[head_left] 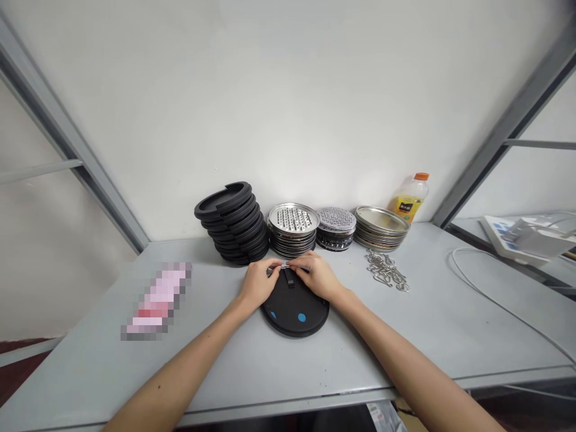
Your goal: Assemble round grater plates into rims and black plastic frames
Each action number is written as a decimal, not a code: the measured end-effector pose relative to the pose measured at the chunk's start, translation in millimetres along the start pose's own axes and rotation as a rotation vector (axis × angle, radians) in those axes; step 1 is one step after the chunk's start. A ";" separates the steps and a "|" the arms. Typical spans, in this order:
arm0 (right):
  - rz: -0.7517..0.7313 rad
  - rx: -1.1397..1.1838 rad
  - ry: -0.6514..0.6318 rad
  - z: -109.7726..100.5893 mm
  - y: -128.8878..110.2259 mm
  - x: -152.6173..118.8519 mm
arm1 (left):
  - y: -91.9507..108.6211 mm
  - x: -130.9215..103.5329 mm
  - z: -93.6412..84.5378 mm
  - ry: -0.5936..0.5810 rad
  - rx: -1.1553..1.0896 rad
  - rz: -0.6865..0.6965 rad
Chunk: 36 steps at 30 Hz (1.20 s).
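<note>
A round black disc [294, 309] with blue dots lies on the grey table, near its front middle. At the disc's far edge, a small metal wire piece [285, 266] is pinched between the fingers of both hands. My left hand [260, 281] is closed on its left end, over the disc's upper left edge. From the other side, my right hand [315, 276] is closed on the right end, its palm over the disc's upper right. A black tab [289, 278] shows on the disc just below the fingertips. The fingers partly hide the wire piece.
Along the wall stand stacked black rings [238, 225], grater discs [294, 219], more perforated discs [336, 220], metal lids [382, 221] and a bottle [410, 198]. Metal hooks [387, 270] lie at right, near a white cable [490, 294]. A blurred pink object [159, 300] lies left.
</note>
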State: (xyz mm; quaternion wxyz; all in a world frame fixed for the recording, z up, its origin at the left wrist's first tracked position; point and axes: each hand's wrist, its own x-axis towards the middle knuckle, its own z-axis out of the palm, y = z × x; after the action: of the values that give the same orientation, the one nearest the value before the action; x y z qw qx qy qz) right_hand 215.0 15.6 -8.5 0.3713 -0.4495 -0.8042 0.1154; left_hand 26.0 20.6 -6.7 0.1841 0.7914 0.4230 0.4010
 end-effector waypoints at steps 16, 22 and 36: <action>-0.117 -0.137 -0.037 -3.3 -2.5 -0.4 | -2.2 -0.7 1.0 0.004 0.059 0.062; -0.116 -0.175 -0.081 -4.0 -1.1 -1.5 | -3.1 -0.8 1.1 0.003 0.083 0.061; -0.060 -0.184 -0.090 -0.3 1.2 -2.0 | 23.1 -11.4 1.5 -0.033 0.274 -0.008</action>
State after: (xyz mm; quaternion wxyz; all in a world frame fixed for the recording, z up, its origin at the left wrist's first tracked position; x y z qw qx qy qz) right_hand 216.6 14.6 -9.9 0.2951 -0.4516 -0.8405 0.0503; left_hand 35.6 -1.9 1.5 0.0828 0.8139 0.4740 0.3257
